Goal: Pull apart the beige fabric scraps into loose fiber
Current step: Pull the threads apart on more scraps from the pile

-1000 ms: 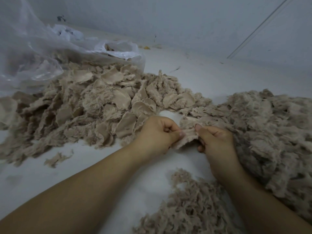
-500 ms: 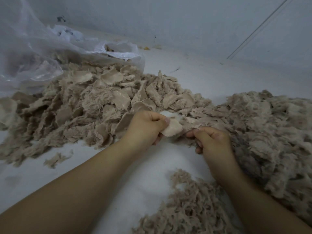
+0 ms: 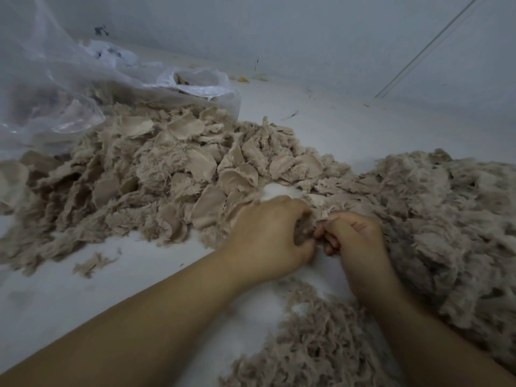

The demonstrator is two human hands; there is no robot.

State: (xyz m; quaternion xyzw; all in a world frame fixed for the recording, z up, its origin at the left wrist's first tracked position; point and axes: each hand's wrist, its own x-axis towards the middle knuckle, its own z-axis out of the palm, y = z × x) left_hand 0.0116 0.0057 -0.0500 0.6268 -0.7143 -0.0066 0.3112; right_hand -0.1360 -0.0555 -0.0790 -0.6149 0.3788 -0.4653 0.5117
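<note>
Head view is showing, nearest the person, a small heap of loose fiber (image 3: 315,339) lying on the white table (image 3: 83,297) between the two forearms, which suggests some scraps are already shredded. Just beyond it, the left hand (image 3: 268,238) and the right hand (image 3: 354,241) are meeting almost knuckle to knuckle, both clenched on one scrap (image 3: 307,227) that is bunching between them; the fingers are curling round it, though blur is hiding exactly how each is pinching. I am judging this to be a tear in progress on a single piece. To the right, a large fluffy mound of pulled fiber (image 3: 446,224) is spreading toward the frame edge, looking like the bulk of the finished work. To the left and farther off, a big pile of flat, whole scraps (image 3: 156,174) is waiting untouched, and behind it a clear plastic bag (image 3: 55,88) is spilling more. By my estimate the job is sitting somewhere near halfway, with plenty left.
</note>
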